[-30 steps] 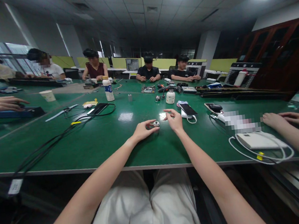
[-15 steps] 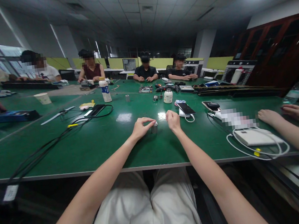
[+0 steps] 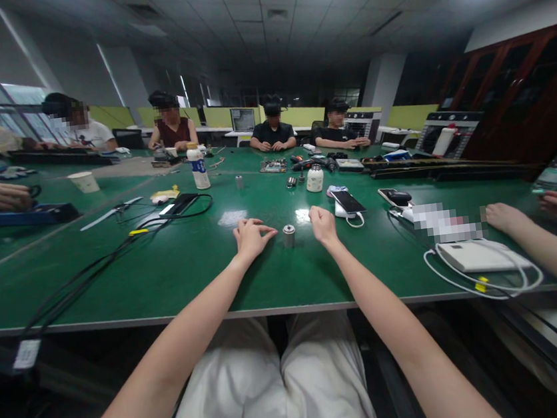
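A small silver metal cylinder (image 3: 289,236) stands upright on the green table (image 3: 186,280), with a dark mark at the middle of its top. To its left, my left hand (image 3: 254,238) rests with thumb and fingers apart, holding nothing and not touching the cylinder. My right hand (image 3: 323,224) is on the other side, its fingers curled closed; whatever lies inside them, if anything, is hidden. Farther back on the table stands another small silver cylinder (image 3: 240,182).
Black cables (image 3: 112,251) run across the left side. Ahead stand a white jar (image 3: 314,179) and a bottle (image 3: 198,168). A phone (image 3: 349,201) and a white power bank (image 3: 480,258) lie to the right, near a co-worker's hands (image 3: 508,216). Other people sit around the table.
My left hand has let go of the small metal cylinder and moved left, its fingers spreading. The cylinder stays standing on the table. My right hand has hardly moved.
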### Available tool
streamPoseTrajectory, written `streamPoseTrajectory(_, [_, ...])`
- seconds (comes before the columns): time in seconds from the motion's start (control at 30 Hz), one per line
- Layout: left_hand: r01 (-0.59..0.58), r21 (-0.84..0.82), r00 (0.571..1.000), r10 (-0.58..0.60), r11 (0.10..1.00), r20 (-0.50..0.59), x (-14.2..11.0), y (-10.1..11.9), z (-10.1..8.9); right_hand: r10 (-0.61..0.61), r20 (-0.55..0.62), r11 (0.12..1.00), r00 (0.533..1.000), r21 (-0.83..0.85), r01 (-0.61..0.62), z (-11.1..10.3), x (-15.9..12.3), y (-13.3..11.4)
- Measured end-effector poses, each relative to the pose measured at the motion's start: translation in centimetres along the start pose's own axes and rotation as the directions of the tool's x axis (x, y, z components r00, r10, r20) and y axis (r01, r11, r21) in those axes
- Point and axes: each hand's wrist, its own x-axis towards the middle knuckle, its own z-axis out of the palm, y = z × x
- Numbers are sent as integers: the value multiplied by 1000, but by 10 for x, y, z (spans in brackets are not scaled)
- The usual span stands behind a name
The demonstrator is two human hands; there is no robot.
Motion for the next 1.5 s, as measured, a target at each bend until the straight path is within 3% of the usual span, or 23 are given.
streamPoseTrajectory(0.13, [-132, -124, 988, 121, 983, -98, -2, 23, -5, 9, 1, 999, 1000, -39, -9, 0, 0, 0])
streamPoseTrajectory(0.3, [-153, -152, 988, 147, 977, -50, -6, 38, -6, 23, 23, 997, 999, -71, -21, 1, 0, 1])
streamPoseTrajectory(0.8, [-177, -196, 981, 188, 965, 40, -6, 41, -7, 51, 81, 997, 995, -53, -47, 0, 0, 3])
streamPoseTrajectory(0.93, [-143, -228, 979, 171, 963, 109, -6, 37, -6, -31, 173, 999, 985, 20, 28, -3, -1, 1])
streamPoseTrajectory(1.1, [-84, -241, 962, 142, 967, 235, -11, 30, -3, -83, 347, 996, 934, -11, 93, -2, -6, -3])
streamPoseTrajectory(1.23, [-97, -237, 947, 163, 967, 277, -12, 25, 1, -90, 385, 995, 919, -6, 100, 4, -6, -1])
streamPoseTrajectory(1.37, [-113, -264, 945, 186, 958, 268, -10, 23, 3, -18, 289, 1000, 957, -19, 24, 4, 3, 10])
streamPoseTrajectory(1.43, [-121, -269, 943, 195, 956, 269, -9, 22, 3, 73, 226, 990, 971, -133, -43, -3, 9, 19])
streamPoseTrajectory(1.5, [-126, -270, 941, 201, 955, 273, -9, 23, 2, 180, 237, 943, 955, -318, -98, -12, 11, 28])
